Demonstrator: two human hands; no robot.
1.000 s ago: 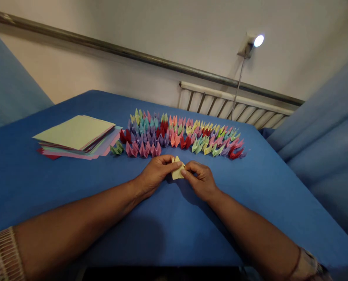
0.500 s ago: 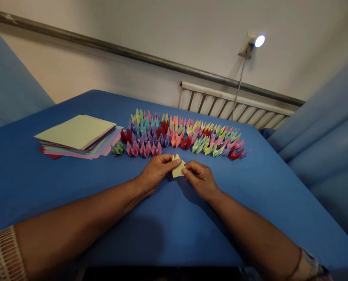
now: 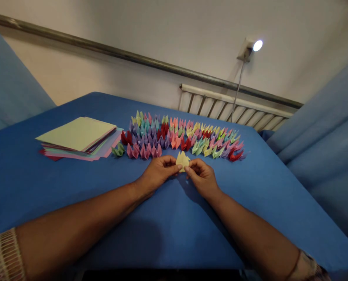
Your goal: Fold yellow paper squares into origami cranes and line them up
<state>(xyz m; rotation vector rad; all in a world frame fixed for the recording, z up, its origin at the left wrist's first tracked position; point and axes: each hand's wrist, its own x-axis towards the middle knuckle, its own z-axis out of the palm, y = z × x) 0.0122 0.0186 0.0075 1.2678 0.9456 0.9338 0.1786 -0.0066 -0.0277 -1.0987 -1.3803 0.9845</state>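
in front of origami cranes (image 3: 175, 142): yellow folded paper (image 3: 182, 160)
left hand (image 3: 155, 174): pinching its lower left
right hand (image 3: 205, 178): pinching lower right
thumbs (image 3: 174, 169): moved lower, baring folded points (image 3: 183, 155)

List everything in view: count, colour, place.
folded paper: one, yellow, between hands
paper stack: one, multicoloured, left
paper figures: many, multicoloured, beyond hands
tabletop: one, blue, beneath
curtains: two, blue, both sides
wall: one, beige, behind
pipe: one, grey, along wall
radiator: one, whitish, below pipe
socket: one, pale, upper right
light: one, white, at socket
cable: one, pale, below socket
strip: one, black, bottom edge
sleeves: two, patterned, lower corners
forearms: two, bare, foreground
left hand: one, holding paper
right hand: one, holding paper
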